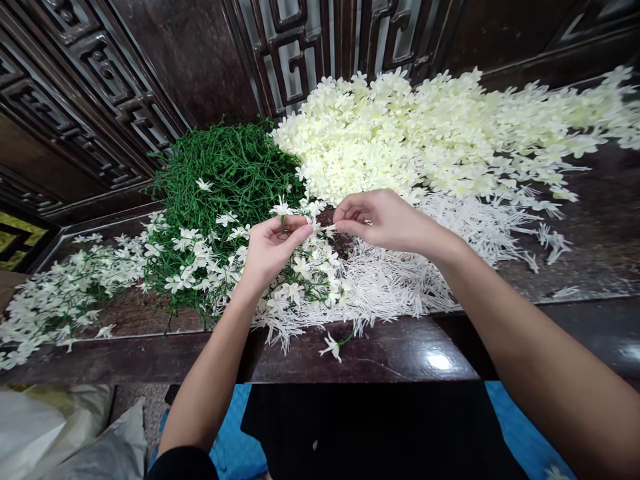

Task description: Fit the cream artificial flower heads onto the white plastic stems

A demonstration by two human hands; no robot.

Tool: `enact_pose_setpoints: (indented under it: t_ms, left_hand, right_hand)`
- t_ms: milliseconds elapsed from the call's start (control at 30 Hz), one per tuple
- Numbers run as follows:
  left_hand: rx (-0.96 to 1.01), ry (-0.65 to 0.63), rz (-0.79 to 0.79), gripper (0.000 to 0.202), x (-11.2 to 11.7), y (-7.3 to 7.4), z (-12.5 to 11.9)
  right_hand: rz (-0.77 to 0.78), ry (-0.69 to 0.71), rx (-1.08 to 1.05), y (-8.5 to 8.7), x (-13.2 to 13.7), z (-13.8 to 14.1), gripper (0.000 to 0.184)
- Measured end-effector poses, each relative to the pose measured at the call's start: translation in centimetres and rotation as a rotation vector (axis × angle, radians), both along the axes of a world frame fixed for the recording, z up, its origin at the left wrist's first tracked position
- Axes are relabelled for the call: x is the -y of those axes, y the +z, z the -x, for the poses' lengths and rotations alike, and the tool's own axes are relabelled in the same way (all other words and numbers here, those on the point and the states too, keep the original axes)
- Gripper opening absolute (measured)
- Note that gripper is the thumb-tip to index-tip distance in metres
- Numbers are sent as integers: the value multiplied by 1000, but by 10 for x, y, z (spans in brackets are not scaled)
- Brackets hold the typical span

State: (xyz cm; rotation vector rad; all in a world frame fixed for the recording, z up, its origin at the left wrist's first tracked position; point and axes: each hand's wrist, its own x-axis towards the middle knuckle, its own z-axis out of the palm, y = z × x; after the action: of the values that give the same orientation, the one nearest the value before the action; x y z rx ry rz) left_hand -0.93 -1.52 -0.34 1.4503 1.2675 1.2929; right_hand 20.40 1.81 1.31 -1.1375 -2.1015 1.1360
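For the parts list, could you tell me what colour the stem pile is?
Green stem pile, clearest in the head view.

Both forearms reach forward, left hand (273, 247) and right hand (383, 219) pinched (fingertips nearly meeting).

Two hands work here, the left hand (273, 250) and the right hand (383, 220). Four heaps lie on one desk (400, 350): one green stem heap (235, 173), one cream petal heap (425, 133), one white stamen heap (400, 280), one finished sprig heap (60, 300). One loose flower (331, 347) lies apart.
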Motion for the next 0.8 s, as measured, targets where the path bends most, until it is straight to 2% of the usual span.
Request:
enact_pose_setpoints:
  t_ms: [200,433,667,800]
  left_hand:
    - [-45,-23,0,25,2,2,-1]
    - [-85,-72,-37,18,2,0,-1]
    - [-143,-108,-70,14,0,-3,0]
    - [-168,-103,-89,14,1,-2,-1]
  right_hand:
    - [-17,-8,-175,7,5,1,16]
    - [7,27,-164,4,6,4,16]
    - [53,102,-150,5,10,9,27]
    - [27,82,-102,3,8,8,16]
